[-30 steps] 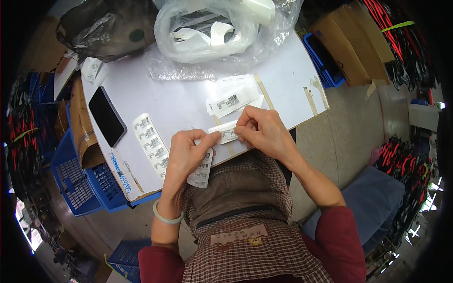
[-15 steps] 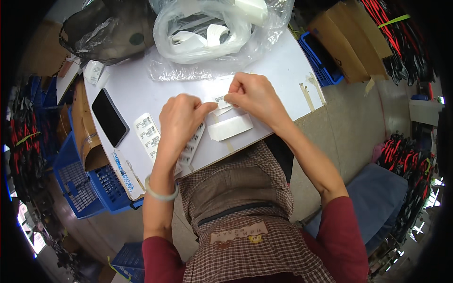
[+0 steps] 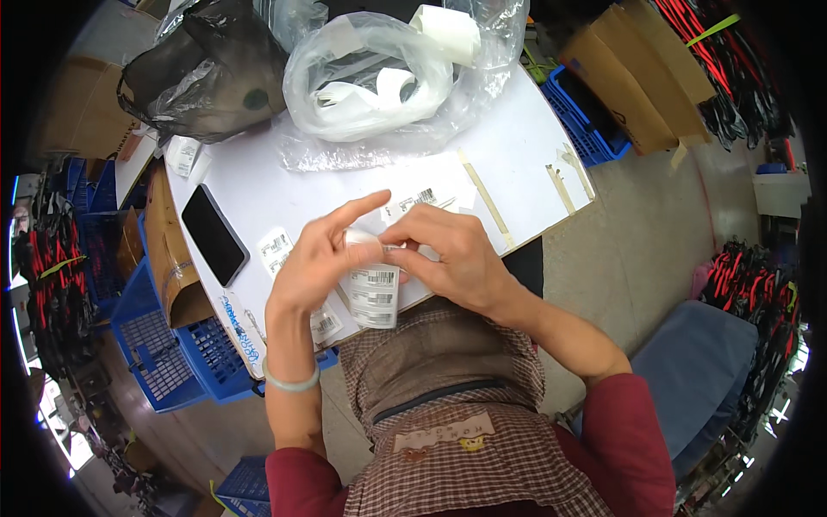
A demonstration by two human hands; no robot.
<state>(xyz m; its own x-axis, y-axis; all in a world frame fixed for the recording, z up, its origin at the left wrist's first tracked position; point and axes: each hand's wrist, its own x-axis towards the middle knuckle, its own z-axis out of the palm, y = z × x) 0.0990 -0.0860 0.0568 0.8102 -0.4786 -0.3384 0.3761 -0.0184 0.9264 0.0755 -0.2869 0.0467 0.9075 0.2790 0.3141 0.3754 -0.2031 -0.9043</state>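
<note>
So the left hand [image 3: 314,258] has its thumb clamped on a curled strip of barcode labels [image 3: 374,302], right at the near edge of the white surface [image 3: 517,129], with the lower end poking out past it. Right hand [image 3: 448,258] has its thumb and fingertip up by the strip's top end, but honestly can't tell if they're pinching anything. Phone's [image 3: 215,235] lying along the left edge, and clear plastic bags [image 3: 301,103] are piled at the far edge.

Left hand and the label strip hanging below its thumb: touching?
Touching: in the head view, the left hand lays its thumb across the label strip near its top.
</note>
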